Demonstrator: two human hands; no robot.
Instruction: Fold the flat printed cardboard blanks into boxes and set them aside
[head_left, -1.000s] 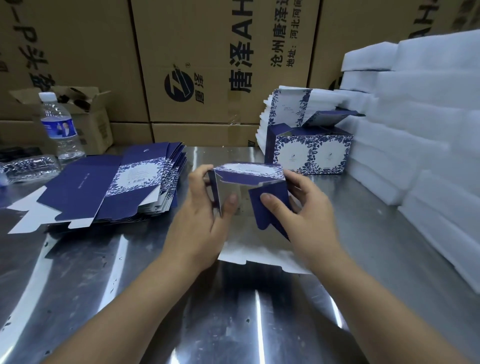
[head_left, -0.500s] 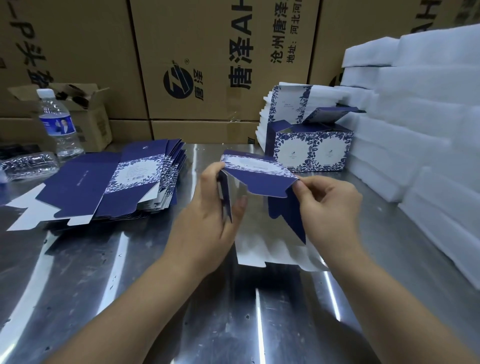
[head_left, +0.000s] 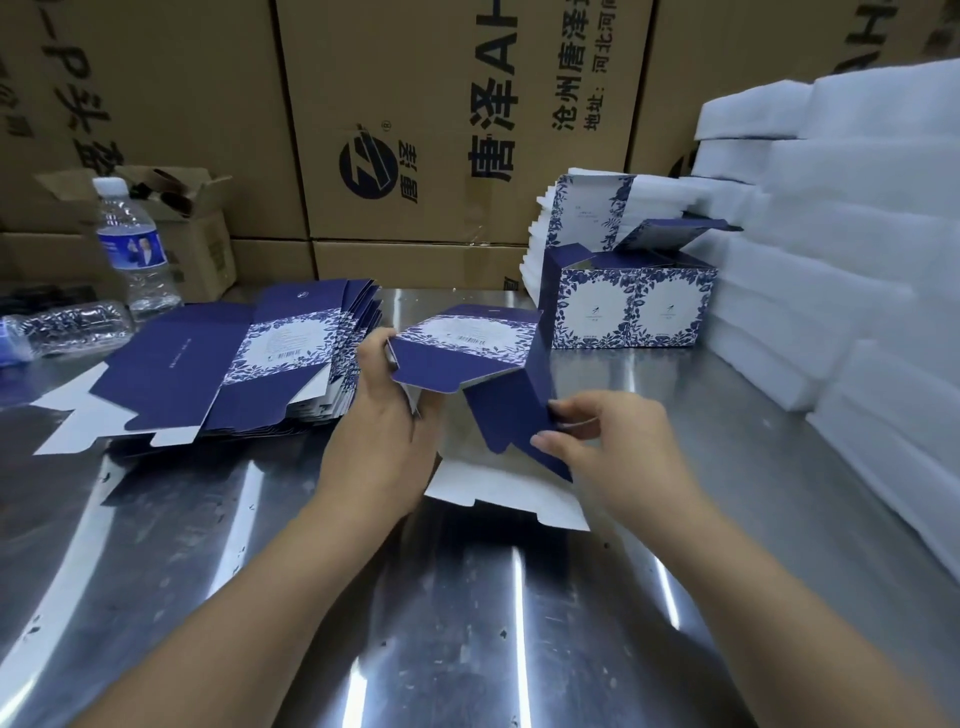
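1 partly folded blank (head_left: 467, 343) is held above the middle of the steel table (head_left: 467, 623) by 2 hands. The left hand (head_left: 382, 436) is closed on the blank's left edge, with the fingers curled round the upper left corner of the printed panel. The position of the thumb cannot be told, as it is covered by a blue flap. The right hand (head_left: 618, 452) is partly closed. A dark blue side flap at the blank's right is pinched between its thumb and forefinger, and the remaining fingers are loosely curled. The floral panel with the barcode is turned upward and tilted toward the near side. A white inner panel of the same blank is spread on the table between the 2 wrists.

A stack of flat blanks (head_left: 223, 374) is placed on the table to the left, just beside the left hand, with its sheets slightly fanned. 1 finished box (head_left: 631, 306) is set upright at the far right of the table, with its lid flap raised. White foam blocks (head_left: 857, 260) are piled along the right side, next to the box. At the far left, 1 water bottle (head_left: 132, 244) is set upright, and 1 crushed bottle (head_left: 67, 327) is laid on its side near it. The far side is closed off by brown cartons (head_left: 415, 130).
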